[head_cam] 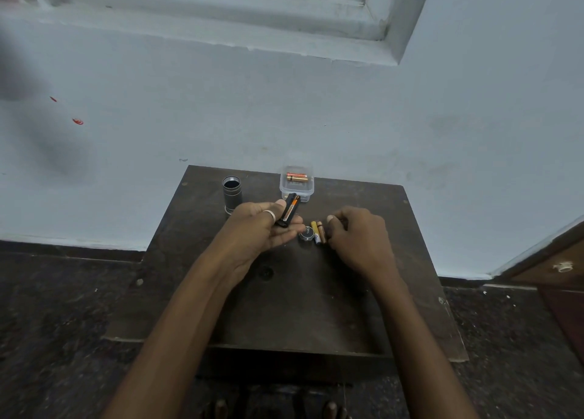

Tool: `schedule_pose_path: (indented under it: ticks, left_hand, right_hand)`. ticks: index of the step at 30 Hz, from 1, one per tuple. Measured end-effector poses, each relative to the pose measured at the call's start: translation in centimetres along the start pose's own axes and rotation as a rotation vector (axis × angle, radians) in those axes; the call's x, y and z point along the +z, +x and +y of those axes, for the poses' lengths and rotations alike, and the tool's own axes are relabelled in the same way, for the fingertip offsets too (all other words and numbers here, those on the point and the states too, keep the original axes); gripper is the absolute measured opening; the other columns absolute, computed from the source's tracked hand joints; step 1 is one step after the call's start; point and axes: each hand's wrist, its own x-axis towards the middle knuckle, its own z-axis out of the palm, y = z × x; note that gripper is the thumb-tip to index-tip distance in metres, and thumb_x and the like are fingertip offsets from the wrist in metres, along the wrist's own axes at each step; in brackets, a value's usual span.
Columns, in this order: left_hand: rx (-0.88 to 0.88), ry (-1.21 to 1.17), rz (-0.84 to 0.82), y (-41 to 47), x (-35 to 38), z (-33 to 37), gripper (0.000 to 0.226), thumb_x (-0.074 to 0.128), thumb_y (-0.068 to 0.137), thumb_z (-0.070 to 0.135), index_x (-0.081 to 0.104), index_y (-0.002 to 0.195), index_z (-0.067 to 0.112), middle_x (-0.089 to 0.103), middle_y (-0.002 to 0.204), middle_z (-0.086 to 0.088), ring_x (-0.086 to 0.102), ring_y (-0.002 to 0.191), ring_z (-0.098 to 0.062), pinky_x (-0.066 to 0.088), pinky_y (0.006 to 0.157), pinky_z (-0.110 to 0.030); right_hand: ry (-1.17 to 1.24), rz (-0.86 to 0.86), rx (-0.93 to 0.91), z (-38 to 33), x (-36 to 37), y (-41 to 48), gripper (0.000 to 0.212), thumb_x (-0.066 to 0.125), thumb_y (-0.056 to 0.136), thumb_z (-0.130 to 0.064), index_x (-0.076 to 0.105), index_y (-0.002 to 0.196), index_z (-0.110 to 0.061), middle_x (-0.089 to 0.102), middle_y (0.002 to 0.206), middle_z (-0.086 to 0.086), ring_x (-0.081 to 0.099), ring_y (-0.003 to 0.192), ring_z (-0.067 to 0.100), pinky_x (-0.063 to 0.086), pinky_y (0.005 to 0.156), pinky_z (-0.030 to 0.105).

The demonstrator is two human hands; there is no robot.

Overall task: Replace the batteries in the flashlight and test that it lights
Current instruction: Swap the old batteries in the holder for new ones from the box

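Note:
My left hand (264,226) holds a black battery holder (289,211) with an orange battery showing in it, thumb on top, above the table. The grey flashlight body (232,194) stands upright with its open end up at the back left. The round black end cap (306,233) lies on the table beside two loose batteries (317,231), one yellow and one brown. My right hand (358,237) rests just right of them with fingers curled at a dark battery (328,233); the grip itself is hidden.
A small clear plastic box (296,183) with copper-coloured batteries inside sits at the back of the dark wooden table (284,308), close to the pale wall. A wooden door with a latch (562,267) is at the right. Dark floor surrounds the table.

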Motion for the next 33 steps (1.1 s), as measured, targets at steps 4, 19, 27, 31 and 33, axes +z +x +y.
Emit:
schedule_pose_path:
  ticks: [4,19,27,31,33]
  left_hand:
    - [-0.008,-0.012,-0.005,-0.1,0.1,0.1,0.026,0.047,0.105,0.017,0.065,0.105,0.000,0.075,0.097,-0.017,0.077,0.079,-0.015,0.061,0.068,-0.021]
    - [-0.053,-0.070,-0.091,-0.5,0.1,0.2,0.030,0.043,0.106,0.021,0.070,0.106,0.005,0.077,0.090,-0.009,0.075,0.075,-0.014,0.061,0.067,-0.028]
    - [0.061,0.085,-0.047,-0.1,0.2,-0.2,0.016,0.063,0.096,0.019,0.072,0.104,0.010,0.076,0.090,-0.006,0.074,0.084,-0.012,0.060,0.070,-0.026]
    - [0.074,0.041,-0.047,-0.1,0.1,-0.1,0.021,0.054,0.101,0.015,0.072,0.101,0.004,0.074,0.096,-0.011,0.072,0.083,-0.013,0.059,0.069,-0.023]
    - [0.069,0.003,-0.041,-0.2,0.1,0.1,0.024,0.052,0.102,0.015,0.071,0.102,0.002,0.073,0.099,-0.014,0.071,0.086,-0.016,0.060,0.070,-0.023]
  right_hand:
    - [0.040,-0.048,-0.026,0.0,0.2,0.1,0.021,0.057,0.097,-0.028,0.072,0.087,-0.017,0.074,0.078,-0.001,0.070,0.076,0.016,0.057,0.078,0.035]
    - [0.451,-0.162,-0.296,-2.5,-0.3,-1.4,0.060,0.085,0.077,-0.023,0.058,0.130,-0.025,0.067,0.121,-0.014,0.060,0.112,-0.006,0.051,0.082,0.007]
    - [0.274,-0.009,-0.433,-2.6,0.4,-1.4,0.060,0.080,0.077,-0.027,0.060,0.133,-0.018,0.068,0.119,0.000,0.064,0.105,0.012,0.059,0.084,0.037]
    - [0.373,-0.011,-0.381,-2.8,0.2,-1.4,0.063,0.085,0.076,-0.027,0.059,0.133,-0.020,0.068,0.121,-0.006,0.063,0.106,0.003,0.059,0.079,0.025]
    - [0.440,-0.015,-0.365,-2.9,-0.1,-1.5,0.060,0.086,0.075,-0.026,0.060,0.129,-0.022,0.069,0.117,-0.010,0.064,0.105,0.000,0.058,0.073,0.021]
